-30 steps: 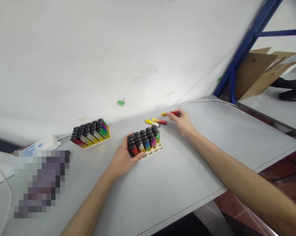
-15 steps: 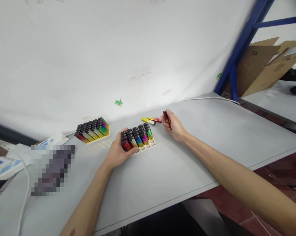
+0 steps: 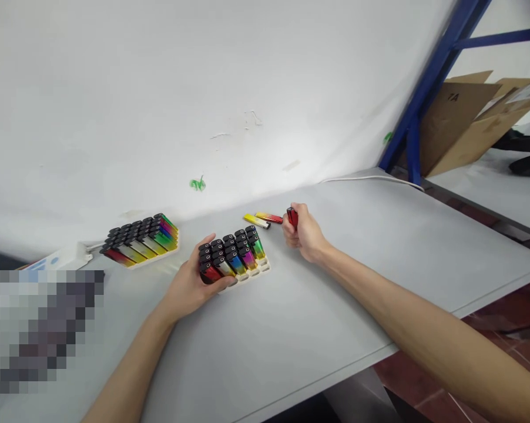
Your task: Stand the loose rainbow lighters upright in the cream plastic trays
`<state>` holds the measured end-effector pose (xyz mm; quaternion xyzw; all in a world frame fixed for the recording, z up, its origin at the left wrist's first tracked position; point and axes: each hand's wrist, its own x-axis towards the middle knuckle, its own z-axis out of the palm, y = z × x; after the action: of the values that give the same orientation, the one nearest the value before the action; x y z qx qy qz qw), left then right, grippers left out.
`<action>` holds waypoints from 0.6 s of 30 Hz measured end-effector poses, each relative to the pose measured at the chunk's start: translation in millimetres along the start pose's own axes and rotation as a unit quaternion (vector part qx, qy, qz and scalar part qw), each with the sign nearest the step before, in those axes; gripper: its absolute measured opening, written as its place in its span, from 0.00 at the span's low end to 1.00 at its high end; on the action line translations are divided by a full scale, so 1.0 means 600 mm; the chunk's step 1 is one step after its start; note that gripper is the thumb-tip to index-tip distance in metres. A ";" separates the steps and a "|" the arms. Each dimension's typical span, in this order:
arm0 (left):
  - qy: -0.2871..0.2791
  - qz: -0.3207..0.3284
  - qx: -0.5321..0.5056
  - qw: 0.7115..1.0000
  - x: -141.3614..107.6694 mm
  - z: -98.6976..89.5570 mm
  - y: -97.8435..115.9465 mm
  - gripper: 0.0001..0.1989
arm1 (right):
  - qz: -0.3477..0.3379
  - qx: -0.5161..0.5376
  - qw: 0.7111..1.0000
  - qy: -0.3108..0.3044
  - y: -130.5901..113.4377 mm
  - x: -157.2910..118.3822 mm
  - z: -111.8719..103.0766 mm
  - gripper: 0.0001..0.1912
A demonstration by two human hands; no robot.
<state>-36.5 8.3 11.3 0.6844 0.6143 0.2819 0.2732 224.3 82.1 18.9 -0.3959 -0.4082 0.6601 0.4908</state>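
Observation:
My left hand is wrapped round the left side of a white tray packed with several colourful black-topped lighters. Along the tray's near edge a row of slots stands bare, partly covered by my thumb. Held upright in my closed right hand is a red lighter, its lower part hidden by the fingers. Just left of that hand, a yellow-and-silver lighter and a yellow-and-red lighter lie on the table.
A second tray of lighters stands at the left by the wall. Behind it is a white power strip. A white cable runs along the wall. Cardboard boxes sit beyond the blue frame on the right.
The view has shifted, so the trays appear further left. My right hand still grips the red lighter, now turned more upright. My left hand stays on the tray.

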 end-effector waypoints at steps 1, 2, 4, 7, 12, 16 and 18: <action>-0.003 -0.001 -0.002 1.000 0.000 0.000 0.000 0.52 | 0.001 -0.001 1.000 -0.003 0.001 -0.001 0.000 0.29; -0.005 -0.001 -0.004 1.000 0.000 0.001 -0.001 0.52 | 0.002 -0.005 1.000 -0.007 0.002 -0.002 0.000 0.30; -0.006 -0.002 -0.007 1.000 0.000 0.002 0.000 0.51 | 0.007 -0.014 1.000 -0.010 0.005 -0.002 -0.001 0.31; -0.005 -0.002 -0.016 1.000 -0.001 0.004 0.001 0.51 | 0.017 -0.021 1.000 -0.010 0.007 -0.004 0.001 0.28; 0.000 0.010 -0.015 1.000 -0.001 0.006 0.002 0.51 | 0.014 -0.029 0.999 -0.015 0.005 -0.015 0.008 0.26; -0.008 0.028 -0.035 0.999 -0.001 0.007 0.000 0.52 | -0.015 -0.055 0.997 -0.059 0.009 -0.026 0.012 0.27; -0.011 0.028 -0.048 0.998 -0.001 0.008 -0.002 0.52 | -0.057 -0.098 0.991 -0.076 0.009 -0.031 0.013 0.24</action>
<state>-34.0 7.8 7.4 0.6902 0.5777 0.3111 0.3051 219.1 62.0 18.9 -0.3671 -0.5284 0.6162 0.4542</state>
